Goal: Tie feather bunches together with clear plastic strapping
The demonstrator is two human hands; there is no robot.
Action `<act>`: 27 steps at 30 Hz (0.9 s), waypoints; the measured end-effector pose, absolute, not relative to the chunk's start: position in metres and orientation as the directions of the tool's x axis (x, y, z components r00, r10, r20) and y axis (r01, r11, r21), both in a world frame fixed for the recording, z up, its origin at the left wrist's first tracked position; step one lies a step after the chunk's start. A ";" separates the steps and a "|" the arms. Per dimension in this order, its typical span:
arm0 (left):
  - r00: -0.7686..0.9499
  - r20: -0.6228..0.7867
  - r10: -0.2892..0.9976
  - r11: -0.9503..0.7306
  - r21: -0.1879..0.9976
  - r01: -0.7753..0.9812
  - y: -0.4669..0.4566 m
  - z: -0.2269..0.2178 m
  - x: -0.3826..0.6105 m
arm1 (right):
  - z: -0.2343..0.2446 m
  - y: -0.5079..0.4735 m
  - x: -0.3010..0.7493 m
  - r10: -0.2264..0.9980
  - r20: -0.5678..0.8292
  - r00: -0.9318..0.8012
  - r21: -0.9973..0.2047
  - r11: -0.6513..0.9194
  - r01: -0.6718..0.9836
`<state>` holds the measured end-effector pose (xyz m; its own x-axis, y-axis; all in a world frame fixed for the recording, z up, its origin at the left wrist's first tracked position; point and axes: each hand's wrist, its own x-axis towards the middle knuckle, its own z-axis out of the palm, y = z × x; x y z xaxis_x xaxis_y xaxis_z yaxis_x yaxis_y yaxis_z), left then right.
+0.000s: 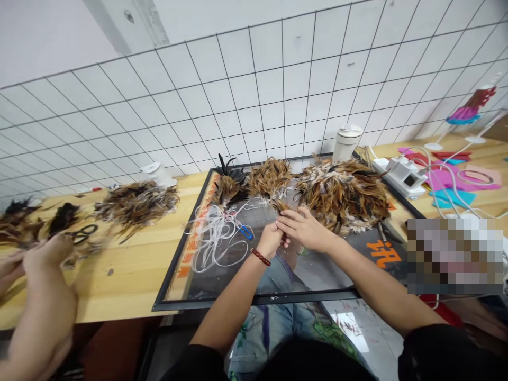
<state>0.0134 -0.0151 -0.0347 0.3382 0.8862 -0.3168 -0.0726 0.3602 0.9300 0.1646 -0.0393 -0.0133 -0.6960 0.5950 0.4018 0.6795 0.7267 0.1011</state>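
My left hand [270,241], with a red bead bracelet on its wrist, is closed around the base of a small bunch of brown feathers [280,205]. My right hand [304,227] lies over it, fingers pinched on the same bunch. Both hands hover over a dark framed mat [278,286] on the wooden table [130,275]. Behind them lie piles of brown and black feathers [345,193]. A tangle of white string [216,235] and a small blue tool [246,232] lie just left of my hands.
Another person's hands [39,259] work at the far left near black scissors [81,233] and more feather piles [135,203]. A white cup [346,140], a white device with cables [405,174] and coloured paper cutouts [456,180] sit at the right. A wire grid covers the wall.
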 end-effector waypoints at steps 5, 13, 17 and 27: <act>0.318 -0.301 0.899 0.291 0.953 0.079 -0.012 -0.037 0.010 | -0.023 -0.038 0.161 0.646 0.419 -0.637 0.109 0.661 0.742; 0.274 -0.223 0.935 0.167 0.962 0.214 -0.011 -0.040 0.008 | -0.026 -0.035 0.160 0.732 0.379 -0.566 0.137 0.560 0.817; 0.267 -0.113 0.957 0.008 0.930 0.367 -0.013 -0.042 0.005 | -0.027 -0.032 0.162 0.760 0.359 -0.542 0.104 0.545 0.832; 0.337 0.087 0.937 -0.267 0.801 0.536 -0.013 -0.042 0.002 | -0.032 -0.033 0.161 0.760 0.421 -0.496 0.069 0.518 0.852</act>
